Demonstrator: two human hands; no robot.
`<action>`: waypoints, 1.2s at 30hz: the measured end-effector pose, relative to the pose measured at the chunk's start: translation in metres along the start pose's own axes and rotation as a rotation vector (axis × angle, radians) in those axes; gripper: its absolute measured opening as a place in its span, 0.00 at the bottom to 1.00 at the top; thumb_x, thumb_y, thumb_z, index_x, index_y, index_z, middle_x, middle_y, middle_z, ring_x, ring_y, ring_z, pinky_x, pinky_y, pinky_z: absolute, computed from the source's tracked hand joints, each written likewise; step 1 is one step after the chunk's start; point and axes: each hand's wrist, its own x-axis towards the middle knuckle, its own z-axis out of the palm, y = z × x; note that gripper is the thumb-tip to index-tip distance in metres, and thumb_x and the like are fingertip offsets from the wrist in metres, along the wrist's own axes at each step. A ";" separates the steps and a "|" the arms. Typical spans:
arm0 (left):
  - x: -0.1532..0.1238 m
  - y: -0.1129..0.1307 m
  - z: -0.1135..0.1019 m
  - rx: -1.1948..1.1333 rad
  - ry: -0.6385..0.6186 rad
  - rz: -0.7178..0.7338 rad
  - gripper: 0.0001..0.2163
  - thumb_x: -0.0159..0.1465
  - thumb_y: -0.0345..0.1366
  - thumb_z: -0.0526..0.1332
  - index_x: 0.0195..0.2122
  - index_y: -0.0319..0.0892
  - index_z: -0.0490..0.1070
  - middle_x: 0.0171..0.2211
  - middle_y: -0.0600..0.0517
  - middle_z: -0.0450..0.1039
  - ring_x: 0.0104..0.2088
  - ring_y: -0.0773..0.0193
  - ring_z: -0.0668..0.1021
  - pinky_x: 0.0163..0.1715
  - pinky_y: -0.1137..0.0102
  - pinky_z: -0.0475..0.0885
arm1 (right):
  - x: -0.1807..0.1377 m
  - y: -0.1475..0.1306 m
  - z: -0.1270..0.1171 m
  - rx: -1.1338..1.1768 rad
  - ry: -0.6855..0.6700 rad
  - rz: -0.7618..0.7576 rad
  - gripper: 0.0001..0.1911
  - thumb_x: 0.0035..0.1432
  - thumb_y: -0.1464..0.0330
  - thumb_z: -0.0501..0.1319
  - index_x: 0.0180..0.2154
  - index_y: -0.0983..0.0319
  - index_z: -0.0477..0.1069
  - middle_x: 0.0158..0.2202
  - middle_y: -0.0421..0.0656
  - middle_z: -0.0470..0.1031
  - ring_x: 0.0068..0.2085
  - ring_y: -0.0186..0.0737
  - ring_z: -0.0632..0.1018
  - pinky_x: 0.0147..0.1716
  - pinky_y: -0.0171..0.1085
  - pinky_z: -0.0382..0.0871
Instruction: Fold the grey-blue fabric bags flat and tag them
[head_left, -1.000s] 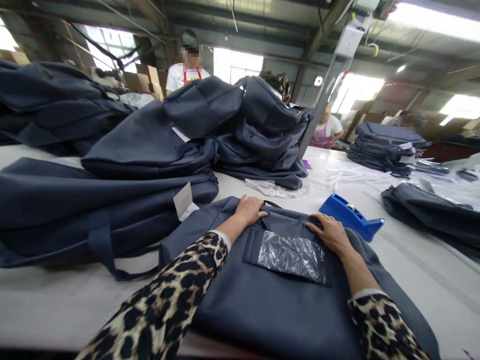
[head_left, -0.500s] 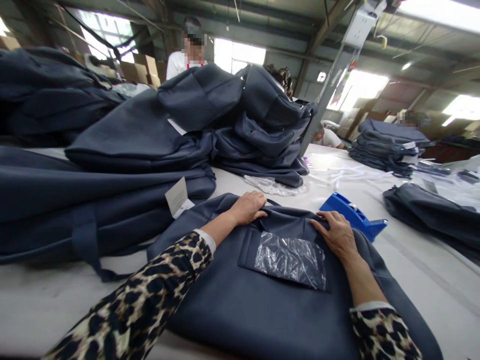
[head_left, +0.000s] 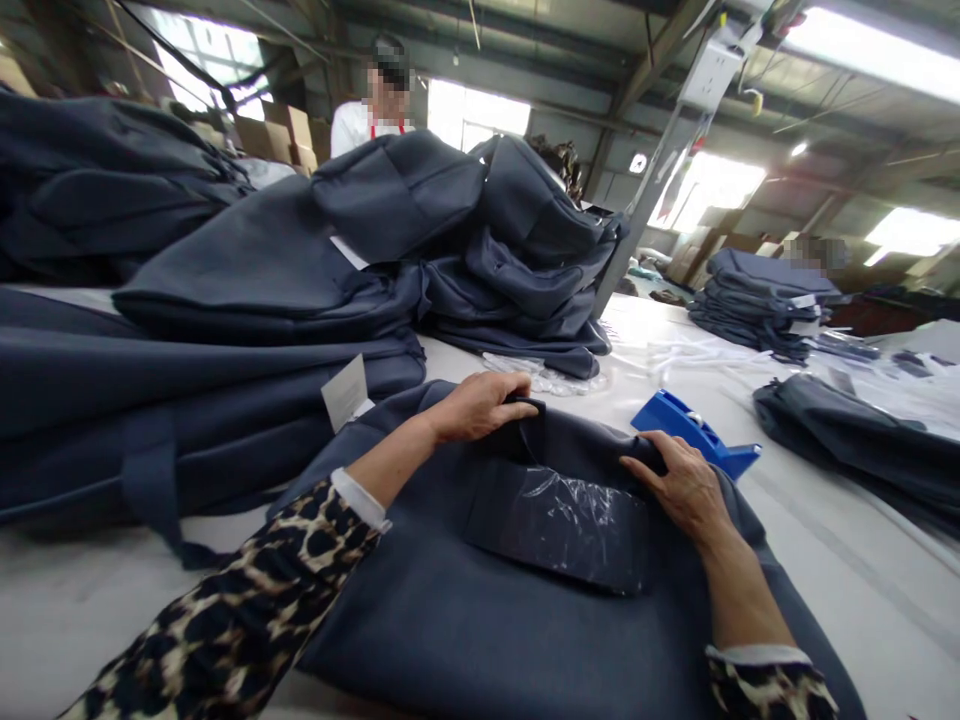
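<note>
A dark navy bag [head_left: 465, 620] lies on the white table in front of me. On its upper face is a flat pocket with a shiny clear plastic window [head_left: 577, 520]. My left hand [head_left: 484, 405] pinches the bag's far edge between thumb and fingers, beside a dark flap. My right hand [head_left: 679, 480] grips the same edge farther right, its fingers curled over the fabric. The underside of the bag is hidden. Just beyond my right hand sits a blue tape dispenser [head_left: 697, 430].
Navy bags [head_left: 262, 260] are heaped to the left and behind. A paper tag [head_left: 346, 392] sticks up at the left. Clear plastic [head_left: 540, 374] lies beyond the bag. Folded bags [head_left: 765, 300] are stacked at the right, near a metal post [head_left: 649, 190]. A person [head_left: 349, 128] stands behind the heap.
My left hand has raised the bag's far edge, and a dark flap now shows by its fingertips. The pocket has tilted and its plastic reflects less. My right hand keeps its grip.
</note>
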 end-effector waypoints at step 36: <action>-0.020 -0.088 0.047 -0.185 -0.683 -0.313 0.22 0.56 0.56 0.64 0.41 0.43 0.78 0.37 0.53 0.80 0.37 0.60 0.78 0.37 0.73 0.69 | -0.002 0.010 0.003 0.052 -0.650 0.220 0.31 0.55 0.37 0.51 0.34 0.55 0.76 0.31 0.44 0.78 0.36 0.49 0.78 0.32 0.39 0.64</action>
